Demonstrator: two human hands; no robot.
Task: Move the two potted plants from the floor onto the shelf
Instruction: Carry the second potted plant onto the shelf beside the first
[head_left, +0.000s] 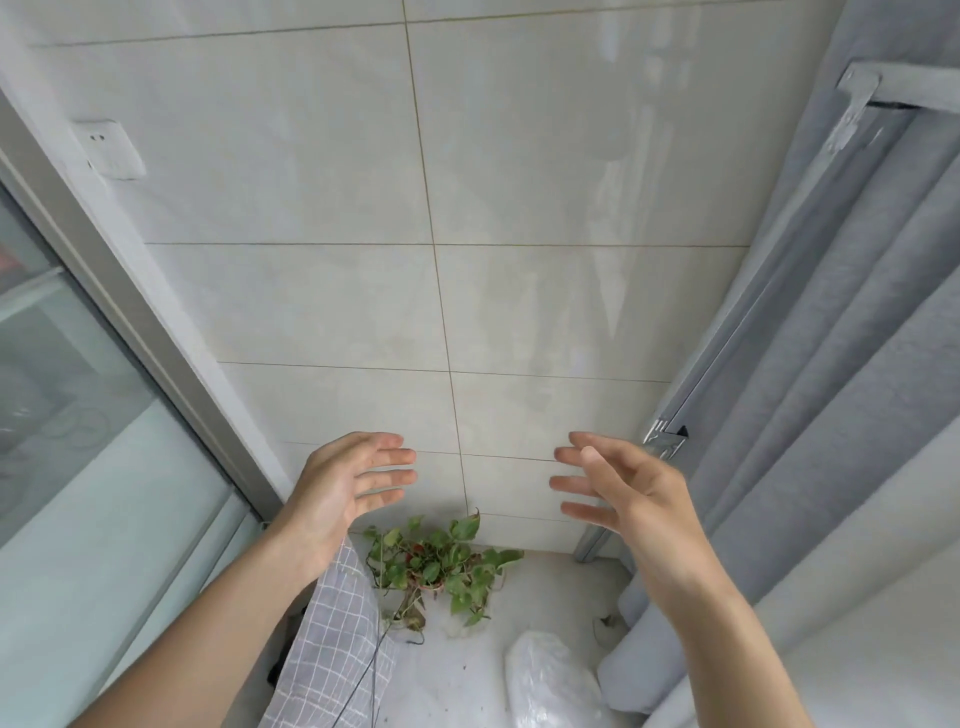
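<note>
Left hand (343, 488): fingers spread, holding nothing.
Right hand (623, 488): fingers spread, holding nothing.
Potted plant (436, 564): on the floor (457, 670) by the tiled wall (519, 260), well below both hands.
Second plant: not seen.
Shelf: not seen.
Risk: long trailing stems could snag or snap when the pot goes up.

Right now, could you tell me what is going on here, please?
A person holds both bare hands out, open and empty: the left hand and right hand face each other in front of the pale tiled wall. Below them, one leafy green potted plant sits on the floor, untouched. No shelf or second plant is in view.
</note>
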